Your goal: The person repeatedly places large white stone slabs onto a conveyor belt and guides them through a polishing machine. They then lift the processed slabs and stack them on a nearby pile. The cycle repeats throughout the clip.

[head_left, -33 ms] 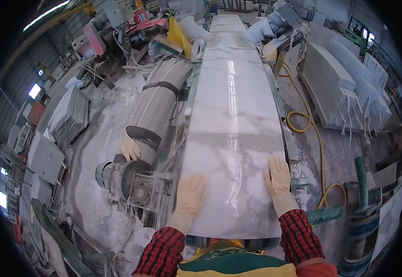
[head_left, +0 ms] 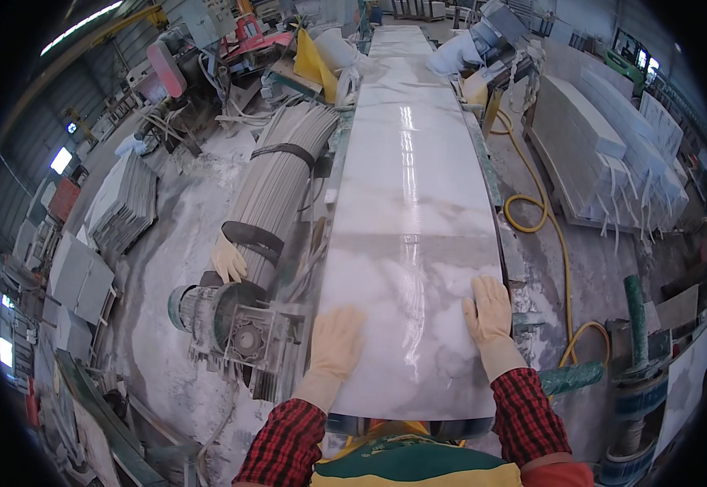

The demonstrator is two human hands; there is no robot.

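1. Faces glossy white stone, stretching from six toward twelve o'clock.
2. Rests left hand, unclenched, on its seven-o'clock edge, apparently touching, despite blur.
3. Lays right hand flat, unclenched, near its five-o'clock edge.

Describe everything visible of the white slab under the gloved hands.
The white slab looks like polished stone: smooth, glossy, with faint grey-brown veining and a bright reflected streak. It lies flat, running lengthwise away from the camera. A straight line crosses it farther off, possibly a joint. The gloved left hand and right hand rest at its two sides.
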